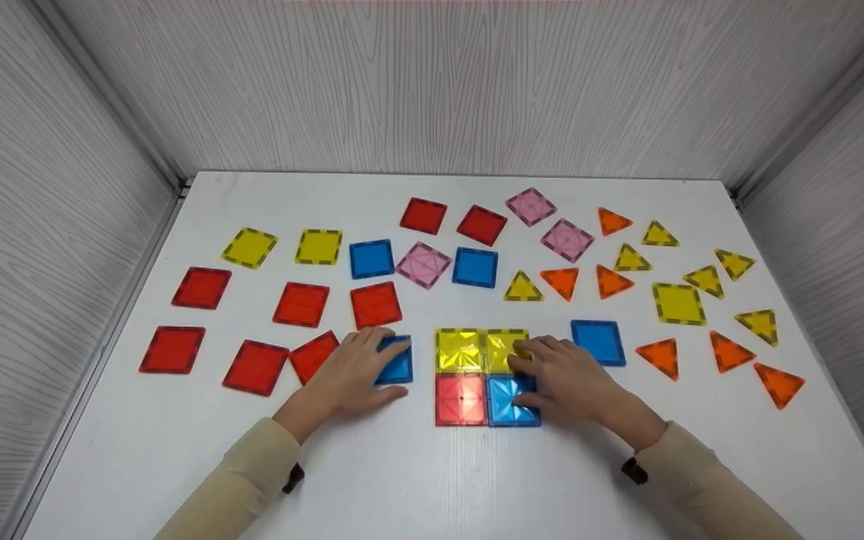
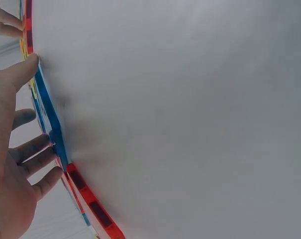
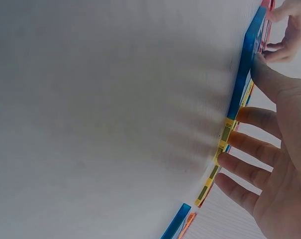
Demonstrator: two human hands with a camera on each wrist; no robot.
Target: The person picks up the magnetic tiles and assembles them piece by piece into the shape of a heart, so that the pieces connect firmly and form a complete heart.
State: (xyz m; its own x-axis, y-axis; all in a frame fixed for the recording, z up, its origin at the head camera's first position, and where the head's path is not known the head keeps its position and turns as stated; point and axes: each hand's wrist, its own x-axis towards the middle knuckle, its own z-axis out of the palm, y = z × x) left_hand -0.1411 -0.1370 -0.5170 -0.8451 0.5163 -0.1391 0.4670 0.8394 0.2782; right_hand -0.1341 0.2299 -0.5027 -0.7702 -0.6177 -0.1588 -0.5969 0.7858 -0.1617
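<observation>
My left hand (image 1: pixel 355 371) lies over a blue square magnetic tile (image 1: pixel 400 366), with fingertips on its face and the thumb off to the near side. Beside that hand, a red square tile (image 1: pixel 314 355) is partly covered by it. To the right, two yellow tiles, a red tile (image 1: pixel 461 400) and a blue tile (image 1: pixel 513 409) sit edge to edge as a two-by-two square. My right hand (image 1: pixel 568 375) rests at its right side, fingers over the right yellow tile (image 1: pixel 505 346) and thumb on the blue one. In the right wrist view its fingers (image 3: pixel 250 144) are fairly straight.
Several red square tiles (image 1: pixel 172 349) and two yellow ones (image 1: pixel 250 247) lie flat at left. Blue tiles (image 1: pixel 475 267) and pink tiles (image 1: pixel 530 206) are farther back. Orange triangles (image 1: pixel 779 384) and yellow triangles (image 1: pixel 758 327) are scattered at right, near another blue square (image 1: pixel 598 343). Grained panels (image 1: pixel 432 90) enclose the white table.
</observation>
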